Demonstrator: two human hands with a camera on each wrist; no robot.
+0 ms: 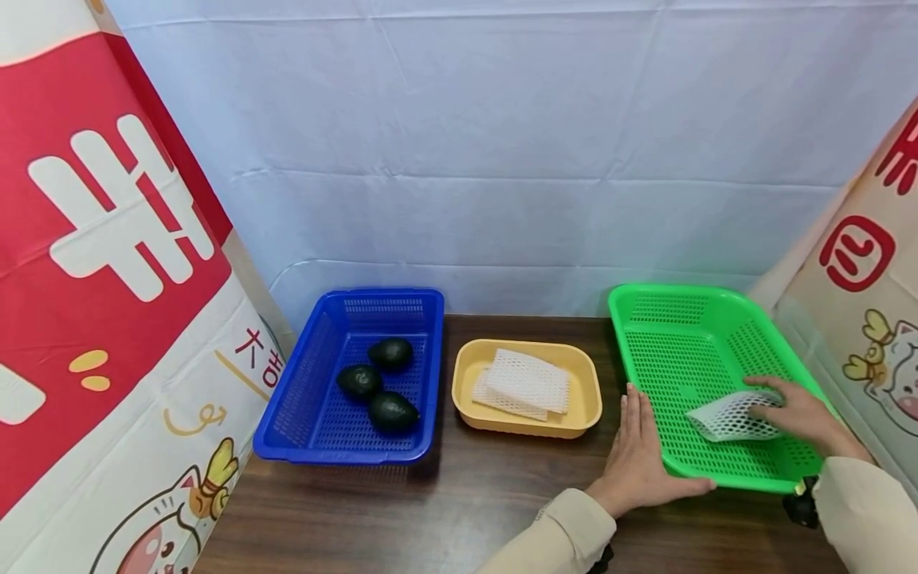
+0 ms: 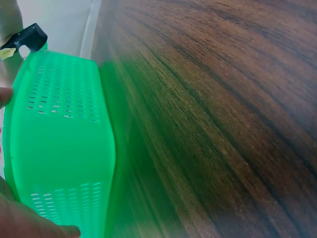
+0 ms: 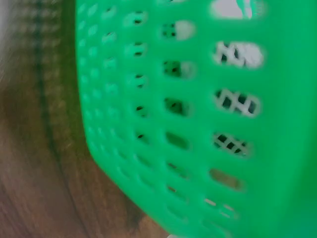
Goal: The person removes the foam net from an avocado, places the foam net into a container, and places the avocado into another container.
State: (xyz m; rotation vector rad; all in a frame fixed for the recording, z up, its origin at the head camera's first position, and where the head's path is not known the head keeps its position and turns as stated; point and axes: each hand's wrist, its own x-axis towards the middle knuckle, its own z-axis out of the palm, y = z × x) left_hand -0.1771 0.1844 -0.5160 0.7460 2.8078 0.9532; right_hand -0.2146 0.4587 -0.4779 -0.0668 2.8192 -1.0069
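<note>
Inside the green basket (image 1: pixel 688 344) at the right lies a white foam net sleeve (image 1: pixel 727 418), and dark patches show through its mesh in the right wrist view. My right hand (image 1: pixel 803 414) holds the sleeve's right end, fingers on the far side and thumb nearer. The sleeve's contents are mostly hidden. With straight fingers, my left hand (image 1: pixel 638 462) rests against the basket's near left corner, its thumb along the front rim. In the left wrist view, fingertips (image 2: pixel 64 230) touch the green side wall.
A yellow tray (image 1: pixel 468 399) with folded white foam nets (image 1: pixel 527 379) stands mid-table. To its left, a blue basket (image 1: pixel 344 456) holds three dark green avocados (image 1: pixel 393 411). Printed cloths (image 1: pixel 143 239) hang at both sides, and a pale cloth (image 1: pixel 502 199) hangs behind the brown table (image 1: pixel 459 510).
</note>
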